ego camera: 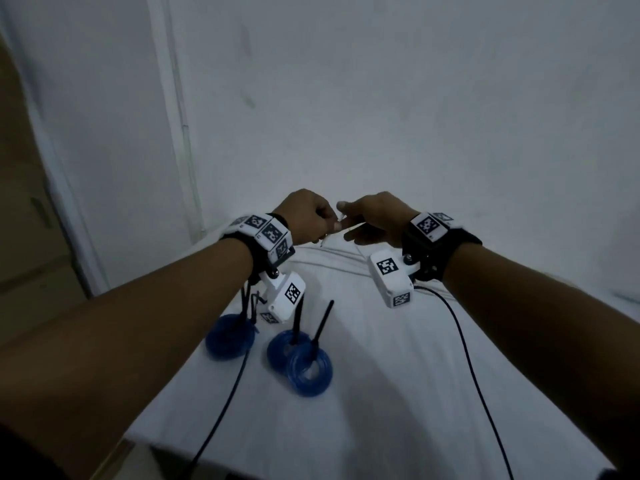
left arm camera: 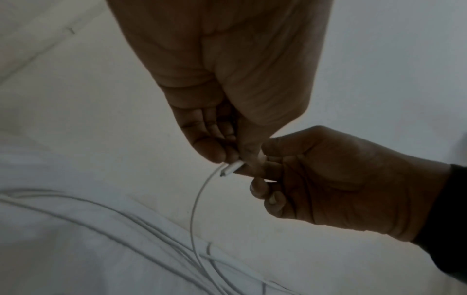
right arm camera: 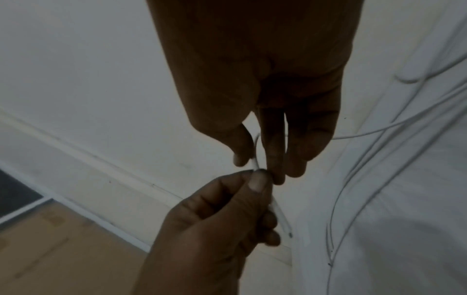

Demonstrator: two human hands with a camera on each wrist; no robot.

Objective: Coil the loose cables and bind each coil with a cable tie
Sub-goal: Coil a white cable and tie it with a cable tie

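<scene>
Covering the table, a white cloth (ego camera: pixel 346 427) carries three blue cable coils (ego camera: pixel 309 370), each bound by a black cable tie (ego camera: pixel 322 322), near the left forearm. Above the far edge, the left hand (ego camera: pixel 306 216) pinches a white cable (left arm camera: pixel 199 197) near its end; the right hand (ego camera: pixel 375 220) apparently pinches it too, fingers extended.

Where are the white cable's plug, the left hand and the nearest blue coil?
plug (left arm camera: pixel 233 168), left wrist view, its white body.
left hand (ego camera: pixel 306 216), head view, its back.
blue coil (ego camera: pixel 323 379), head view, its right rim.
</scene>
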